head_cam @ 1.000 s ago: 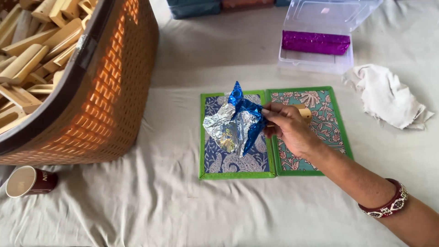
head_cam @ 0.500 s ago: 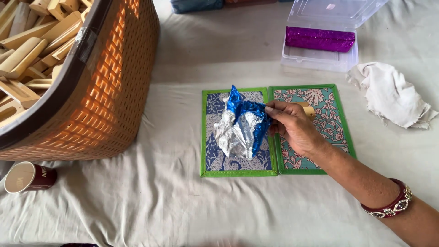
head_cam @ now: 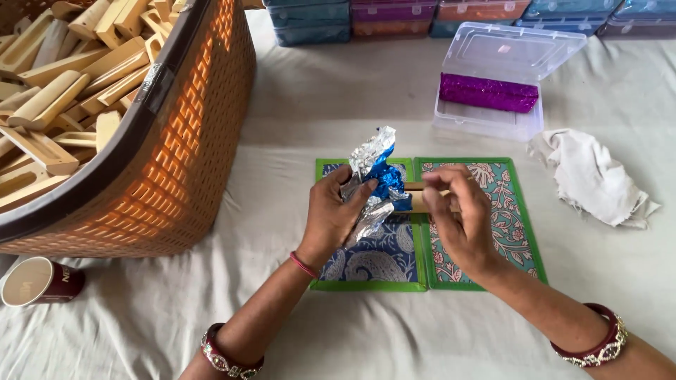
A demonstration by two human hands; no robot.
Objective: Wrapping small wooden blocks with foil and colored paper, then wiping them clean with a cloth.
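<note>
My left hand grips a crumpled sheet of foil, blue on one side and silver on the other. My right hand pinches a small wooden piece that sticks out of the foil at its right end. Both hands hover just above two green-edged patterned boards that lie side by side on the white cloth. The foil covers part of the wooden piece.
A large orange woven basket full of wooden pieces stands at the left. A paper cup lies near its base. A clear plastic box with purple glitter material sits at the back right, a white rag beside it.
My left hand has come into view and taken hold of the foil. The foil has been lifted and bunched around the wooden piece, which my right hand still holds.
</note>
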